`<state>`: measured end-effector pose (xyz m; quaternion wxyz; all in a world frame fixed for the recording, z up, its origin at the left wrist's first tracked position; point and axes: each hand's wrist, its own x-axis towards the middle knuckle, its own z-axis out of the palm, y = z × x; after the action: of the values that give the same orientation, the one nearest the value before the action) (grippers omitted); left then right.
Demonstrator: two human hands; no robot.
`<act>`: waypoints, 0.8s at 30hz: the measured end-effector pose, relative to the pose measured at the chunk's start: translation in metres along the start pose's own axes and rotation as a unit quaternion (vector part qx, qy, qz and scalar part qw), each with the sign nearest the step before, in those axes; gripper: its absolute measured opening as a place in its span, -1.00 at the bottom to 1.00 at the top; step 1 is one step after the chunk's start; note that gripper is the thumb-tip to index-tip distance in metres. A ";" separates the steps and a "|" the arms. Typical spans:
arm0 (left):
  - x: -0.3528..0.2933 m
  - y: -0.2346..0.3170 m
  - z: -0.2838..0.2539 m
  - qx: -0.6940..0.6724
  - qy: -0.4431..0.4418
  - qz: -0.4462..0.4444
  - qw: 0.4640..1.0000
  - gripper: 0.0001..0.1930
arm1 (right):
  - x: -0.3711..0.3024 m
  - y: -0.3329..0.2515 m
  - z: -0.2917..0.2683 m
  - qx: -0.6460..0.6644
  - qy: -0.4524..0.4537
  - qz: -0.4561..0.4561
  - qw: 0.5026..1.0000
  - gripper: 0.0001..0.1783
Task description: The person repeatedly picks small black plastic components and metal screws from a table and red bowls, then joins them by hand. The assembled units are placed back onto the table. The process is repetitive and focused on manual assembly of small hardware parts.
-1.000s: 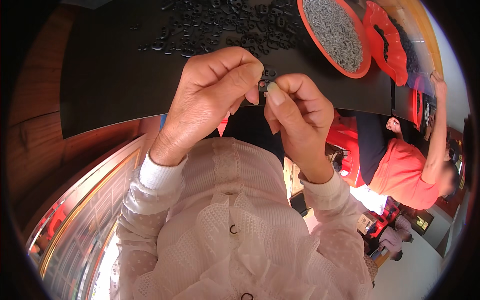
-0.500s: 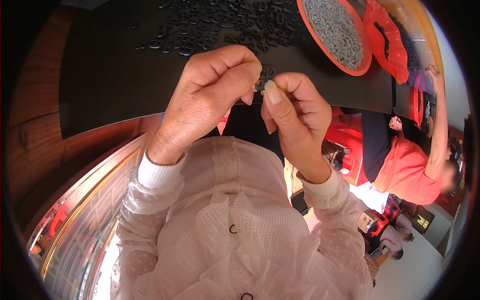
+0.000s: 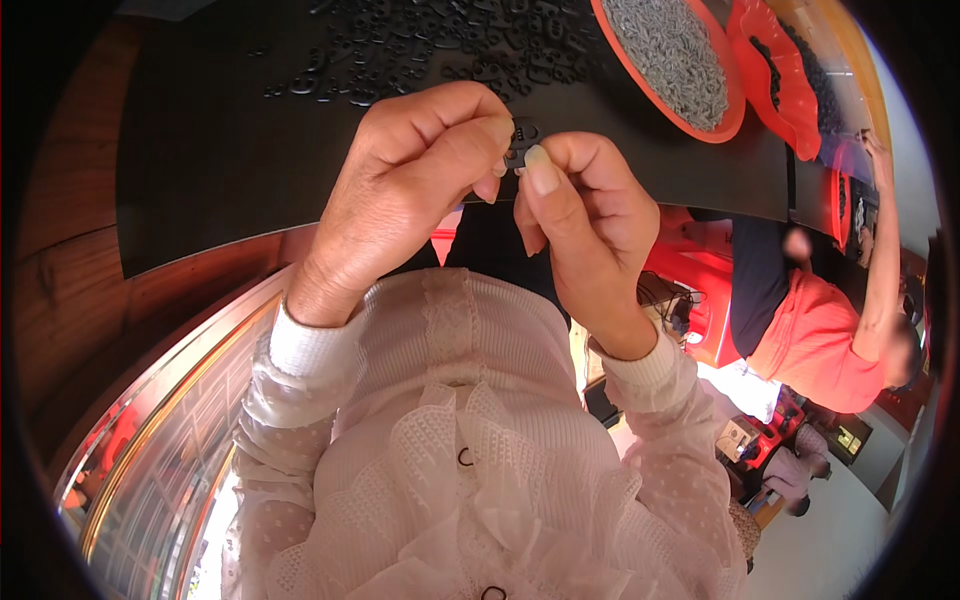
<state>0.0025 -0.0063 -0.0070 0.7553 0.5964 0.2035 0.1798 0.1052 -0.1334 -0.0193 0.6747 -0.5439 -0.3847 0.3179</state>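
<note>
My left hand (image 3: 400,185) and my right hand (image 3: 585,215) meet fingertip to fingertip just above the near edge of a black table (image 3: 200,170). Between them they pinch a small dark plastic part (image 3: 522,140), mostly hidden by my fingers and thumbs. Which hand bears most of the grip I cannot tell. Many similar small dark parts (image 3: 420,50) lie scattered on the table beyond my hands.
An orange tray (image 3: 722,125) of small grey pieces sits at the back right, with a second orange tray (image 3: 775,60) of dark pieces beside it. A person in an orange top (image 3: 820,340) works at the table's right. A wooden edge (image 3: 70,250) runs at left.
Both hands stay joined on the small part; the fingers have shifted slightly around it.
</note>
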 end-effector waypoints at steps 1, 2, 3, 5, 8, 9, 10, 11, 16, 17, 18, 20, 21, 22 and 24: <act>0.001 0.001 0.000 0.002 -0.002 -0.004 1.000 -0.84 | 0.000 -0.001 -0.001 -0.014 -0.001 -0.001 1.000 -0.88; 0.002 0.002 0.001 0.003 -0.004 -0.008 1.000 -0.84 | 0.000 -0.002 -0.002 -0.027 -0.002 -0.002 1.000 -0.87; 0.002 0.003 0.001 0.005 -0.006 -0.008 1.000 -0.84 | 0.000 -0.004 -0.002 -0.041 -0.003 -0.004 0.999 -0.87; 0.002 0.004 0.002 0.010 -0.011 -0.010 1.000 -0.83 | 0.000 -0.008 -0.004 -0.096 -0.010 -0.007 0.995 -0.86; 0.007 0.006 0.006 0.014 -0.017 -0.028 0.999 -0.82 | 0.001 -0.009 -0.022 -0.206 -0.029 -0.045 0.977 -0.81; 0.010 0.007 0.008 0.012 -0.021 -0.039 0.999 -0.82 | 0.002 -0.009 -0.031 -0.246 -0.037 -0.064 0.967 -0.78; 0.012 0.008 0.009 0.010 -0.026 -0.049 0.998 -0.81 | 0.003 -0.011 -0.039 -0.270 -0.041 -0.078 0.959 -0.72; 0.015 0.009 0.011 0.008 -0.030 -0.060 0.998 -0.81 | 0.004 -0.014 -0.047 -0.294 -0.046 -0.093 0.950 -0.66; 0.006 0.006 0.001 0.022 -0.052 -0.038 0.998 -0.81 | 0.027 -0.021 -0.034 -0.461 -0.141 -0.235 0.844 -0.38; -0.001 0.004 -0.007 0.021 -0.061 -0.029 0.997 -0.81 | 0.026 -0.017 -0.025 -0.482 -0.143 -0.256 0.826 -0.41; -0.001 0.004 -0.007 0.016 -0.062 -0.027 0.998 -0.81 | 0.031 -0.015 -0.025 -0.496 -0.150 -0.275 0.810 -0.44; -0.001 0.005 -0.008 0.005 -0.066 -0.023 0.998 -0.81 | 0.037 -0.015 -0.026 -0.516 -0.165 -0.305 0.783 -0.49; -0.002 0.006 -0.008 0.006 -0.060 -0.031 0.998 -0.80 | 0.040 -0.017 -0.028 -0.522 -0.173 -0.318 0.773 -0.51; -0.003 0.007 -0.006 0.007 -0.055 -0.038 0.998 -0.80 | 0.043 -0.018 -0.030 -0.527 -0.181 -0.330 0.762 -0.53; -0.004 0.009 -0.006 0.012 -0.053 -0.050 0.997 -0.80 | 0.044 -0.023 -0.028 -0.526 -0.201 -0.316 0.764 -0.54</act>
<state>-0.0043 -0.0014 0.0007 0.7661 0.6031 0.1948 0.1072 0.1520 -0.1146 0.0073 0.2527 -0.5851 -0.7680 -0.0634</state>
